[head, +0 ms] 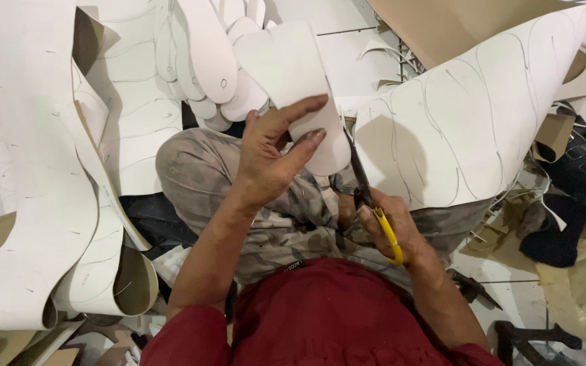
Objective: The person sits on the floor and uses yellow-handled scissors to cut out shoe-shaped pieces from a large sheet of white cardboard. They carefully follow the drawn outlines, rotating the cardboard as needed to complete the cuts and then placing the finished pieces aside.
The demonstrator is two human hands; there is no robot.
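Centrally, left hand [269, 159] pinches a white sole-shaped board cutout [300, 88] above the lap; right hand [391, 227] grips yellow-handled scissors [371, 200], blades at the edge of a large white marked sheet [469, 115]; similar cutouts [205, 61] stacked behind

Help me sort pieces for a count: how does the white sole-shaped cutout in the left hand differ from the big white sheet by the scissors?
The white sole-shaped cutout is small and already cut to a rounded outline; the big white sheet is far larger, with several drawn outlines. The left hand pinches the cutout, while the sheet curves up unheld beside the yellow-handled scissors in the right hand. Both look like the same pale board.
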